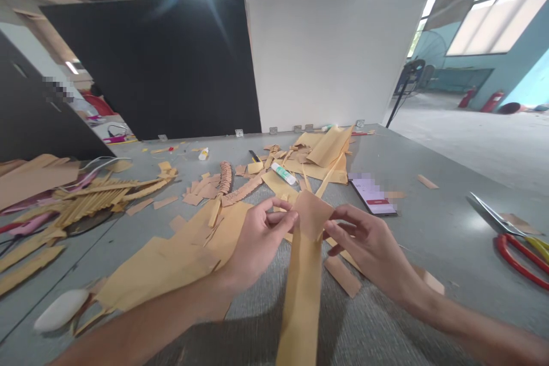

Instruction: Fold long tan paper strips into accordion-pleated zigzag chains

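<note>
Between my hands is a brown paper piece [314,214], lying over the far end of a long tan paper strip [302,297] that runs down toward me. My left hand [266,234] pinches the left edge of the brown piece between thumb and fingers. On the other side, my right hand [360,240] pinches its right edge, other fingers curled below. A glue stick [283,173] with a green and white label lies just beyond. Left of my hands spreads a large tan paper sheet [171,266] with brown scraps on it. Beside my right hand lies a small brown paper rectangle [343,276].
Red-handled scissors [521,257] lie at the right, with a phone [372,193] nearer the middle. A paper construction [98,200] and a white rounded object [61,310] are at the left. Folded paper sheets [328,151] lie behind, before a white panel [334,57].
</note>
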`<state>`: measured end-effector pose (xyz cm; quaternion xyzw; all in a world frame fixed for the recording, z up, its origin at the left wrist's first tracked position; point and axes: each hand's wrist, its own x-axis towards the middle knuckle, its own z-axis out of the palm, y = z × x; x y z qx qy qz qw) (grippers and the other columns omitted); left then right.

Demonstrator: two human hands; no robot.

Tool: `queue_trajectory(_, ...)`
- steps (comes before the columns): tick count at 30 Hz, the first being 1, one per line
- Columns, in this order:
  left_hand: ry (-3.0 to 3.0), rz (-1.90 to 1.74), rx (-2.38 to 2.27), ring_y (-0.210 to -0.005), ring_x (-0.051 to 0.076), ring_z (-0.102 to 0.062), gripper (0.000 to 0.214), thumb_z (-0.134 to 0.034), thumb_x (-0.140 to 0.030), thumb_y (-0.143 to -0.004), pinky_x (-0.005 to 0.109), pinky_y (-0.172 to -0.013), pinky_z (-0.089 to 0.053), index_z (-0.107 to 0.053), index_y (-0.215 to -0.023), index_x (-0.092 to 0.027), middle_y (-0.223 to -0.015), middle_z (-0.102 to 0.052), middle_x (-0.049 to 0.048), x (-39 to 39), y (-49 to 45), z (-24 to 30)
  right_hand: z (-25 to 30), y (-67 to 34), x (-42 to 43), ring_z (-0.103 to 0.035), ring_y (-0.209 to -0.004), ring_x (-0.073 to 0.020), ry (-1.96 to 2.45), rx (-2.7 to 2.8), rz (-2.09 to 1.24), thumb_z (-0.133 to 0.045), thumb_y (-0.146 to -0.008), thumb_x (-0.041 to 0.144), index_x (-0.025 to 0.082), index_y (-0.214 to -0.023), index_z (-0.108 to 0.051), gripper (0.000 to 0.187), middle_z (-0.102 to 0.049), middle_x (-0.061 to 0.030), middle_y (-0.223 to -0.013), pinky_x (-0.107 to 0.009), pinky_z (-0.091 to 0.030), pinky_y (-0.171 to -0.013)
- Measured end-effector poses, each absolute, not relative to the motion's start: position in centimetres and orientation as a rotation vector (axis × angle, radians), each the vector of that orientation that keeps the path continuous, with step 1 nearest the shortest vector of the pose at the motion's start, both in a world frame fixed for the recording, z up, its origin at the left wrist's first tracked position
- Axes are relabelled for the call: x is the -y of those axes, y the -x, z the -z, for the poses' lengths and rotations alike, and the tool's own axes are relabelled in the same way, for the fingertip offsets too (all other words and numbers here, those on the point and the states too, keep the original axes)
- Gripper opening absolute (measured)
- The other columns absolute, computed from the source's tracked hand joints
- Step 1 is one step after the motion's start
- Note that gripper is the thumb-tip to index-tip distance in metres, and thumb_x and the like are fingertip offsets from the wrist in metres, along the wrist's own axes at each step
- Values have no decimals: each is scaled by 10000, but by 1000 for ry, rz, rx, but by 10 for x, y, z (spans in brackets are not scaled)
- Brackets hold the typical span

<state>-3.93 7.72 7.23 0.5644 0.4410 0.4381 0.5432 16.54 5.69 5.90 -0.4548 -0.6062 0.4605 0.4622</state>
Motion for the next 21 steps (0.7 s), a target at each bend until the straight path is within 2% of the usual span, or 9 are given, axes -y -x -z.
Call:
queue_trajectory(3, -1342, -1019, -1012, -774, 151, -651, 179, -654, -345, -934, 257, -710, -451, -557, -946, -195, -763, -705, -1, -75, 37, -73, -62, -168, -59, -675, -825, -197, 1091, 1478, -1145, -666, -925, 447, 182, -894, -676, 267, -668, -48, -876, -338, -640, -700)
queue_trajectory(9, -1394, -976, -1050, -812, 159, -650, 222, -715, -360, -887, 261, -717, -470, -592, -896, -175, -826, -700, 25, -75, 36, -72, -69, -172, -62, -665, -801, -186, 1137, 1447, -1139, -642, -938, 439, 171, -886, -719, 283, -706, -59, -869, -349, -637, -749)
queue_trajectory(12, -1423, -975, -1045, -839, 166, -659, 261, -745, -386, -864, 263, -734, -480, -605, -908, -170, -857, -709, 37, -77, 37, -71, -75, -173, -64, -681, -786, -193, 1177, 1450, -1145, -660, -914, 445, 166, -863, -719, 290, -707, -60, -854, -360, -650, -736)
queue_trajectory(17, -1360, -904, -969, -821, 179, -670, 331, -698, -424, -902, 300, -775, -519, -618, -1101, -172, -826, -715, 38, -82, 39, -68, -81, -181, -70, -683, -739, -191, 1284, 1569, -1007, -679, -888, 426, 178, -828, -711, 257, -696, -48, -812, -332, -647, -645)
queue_trajectory(21, -1401, -845, -882, -863, 196, -677, 246, -681, -380, -911, 322, -823, -532, -700, -991, -148, -938, -736, 86, -85, 38, -65, -78, -185, -72, -665, -669, -164, 1266, 1646, -1035, -629, -927, 415, 185, -807, -658, 262, -664, -25, -749, -301, -627, -576)
